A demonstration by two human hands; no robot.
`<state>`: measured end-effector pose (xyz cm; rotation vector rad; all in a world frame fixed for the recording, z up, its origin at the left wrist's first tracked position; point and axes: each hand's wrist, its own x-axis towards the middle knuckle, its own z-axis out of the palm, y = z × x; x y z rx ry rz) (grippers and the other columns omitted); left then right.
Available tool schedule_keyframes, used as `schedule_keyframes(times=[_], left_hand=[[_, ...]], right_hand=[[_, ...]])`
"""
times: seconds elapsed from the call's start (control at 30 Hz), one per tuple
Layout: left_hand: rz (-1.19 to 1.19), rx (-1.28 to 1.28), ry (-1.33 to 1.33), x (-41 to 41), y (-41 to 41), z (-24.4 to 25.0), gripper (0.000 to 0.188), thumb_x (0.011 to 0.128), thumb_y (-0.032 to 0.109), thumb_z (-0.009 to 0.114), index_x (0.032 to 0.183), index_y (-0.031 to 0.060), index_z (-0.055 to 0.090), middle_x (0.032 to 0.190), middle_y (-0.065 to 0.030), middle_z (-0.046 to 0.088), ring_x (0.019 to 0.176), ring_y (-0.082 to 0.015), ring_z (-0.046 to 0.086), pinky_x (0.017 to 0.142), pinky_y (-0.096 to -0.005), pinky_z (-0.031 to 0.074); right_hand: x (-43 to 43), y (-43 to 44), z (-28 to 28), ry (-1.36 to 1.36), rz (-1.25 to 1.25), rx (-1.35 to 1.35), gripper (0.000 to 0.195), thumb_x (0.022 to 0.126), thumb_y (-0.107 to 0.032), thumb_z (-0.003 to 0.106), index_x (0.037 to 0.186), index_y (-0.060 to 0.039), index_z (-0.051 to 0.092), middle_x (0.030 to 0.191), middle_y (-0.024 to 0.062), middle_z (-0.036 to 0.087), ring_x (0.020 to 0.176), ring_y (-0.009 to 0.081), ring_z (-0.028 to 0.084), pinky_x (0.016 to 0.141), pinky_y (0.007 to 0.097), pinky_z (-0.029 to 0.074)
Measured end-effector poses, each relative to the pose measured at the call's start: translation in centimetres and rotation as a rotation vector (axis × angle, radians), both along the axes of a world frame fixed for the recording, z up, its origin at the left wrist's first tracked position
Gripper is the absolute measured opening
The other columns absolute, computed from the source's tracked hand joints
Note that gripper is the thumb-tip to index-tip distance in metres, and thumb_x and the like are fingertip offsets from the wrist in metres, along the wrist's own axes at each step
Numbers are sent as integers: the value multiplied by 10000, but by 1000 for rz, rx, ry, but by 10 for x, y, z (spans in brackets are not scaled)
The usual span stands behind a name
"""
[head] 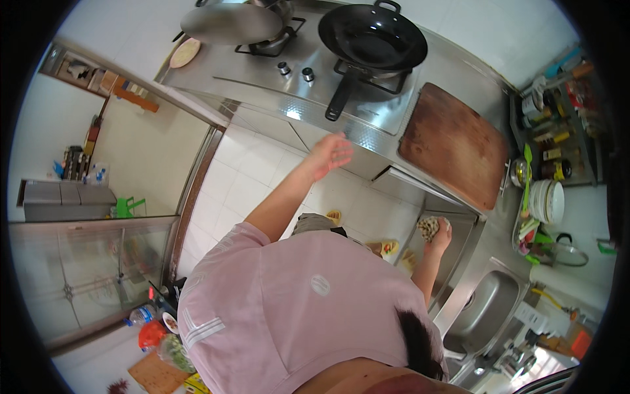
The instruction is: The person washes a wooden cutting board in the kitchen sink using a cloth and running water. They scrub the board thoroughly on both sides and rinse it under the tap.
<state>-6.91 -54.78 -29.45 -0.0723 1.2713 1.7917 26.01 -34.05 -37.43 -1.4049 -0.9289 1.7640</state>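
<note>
My left hand [330,156], fingers apart and holding nothing, is raised in front of the steel counter edge, below the handle of a black wok [371,42]. The wok sits on the right burner of a gas stove [295,93]. My right hand [440,235] grips a bunched, patterned cloth [428,228] low beside the counter's front, between the wooden cutting board [453,143] and the sink. Part of the cloth is hidden in the hand. The cutting board lies on the counter right of the stove.
A pot with a blurred round top [231,23] stands on the left burner. To the right are stacked white bowls [546,202], a green utensil [527,172], a rack of bottles [556,133] and a steel sink [485,312]. An open doorway and glass panels [93,280] lie left.
</note>
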Motion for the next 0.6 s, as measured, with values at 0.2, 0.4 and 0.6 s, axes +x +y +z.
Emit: schedule_keyframes(times=[0.2,0.4,0.6], left_hand=[[197,575,-404,-37,24,67,503,894,394,514,1164,-29,476,1134,-208,550,991,-311,577,865,-388,515],[125,531,-392,-71,29,54,375,941,198,497,1195,-65,412,1100,-210,552,735,-171,522,488,-183,438],[56,438,-391,-86,31,53,304,921,124,536,1148,-28,403,1083,-218,558,649,-142,477,417,-174,372]], right_hand=[[18,-23,-4,-8,-31,-17,171,831,-107,594,969,-20,545,855,70,593,749,185,605,636,314,512],[46,-20,-9,-43,-52,-21,207,816,-103,605,993,-8,555,859,61,596,757,174,603,650,306,499],[53,-3,1,-33,-77,1,182,820,-101,597,972,-6,567,854,59,592,756,172,597,656,306,495]])
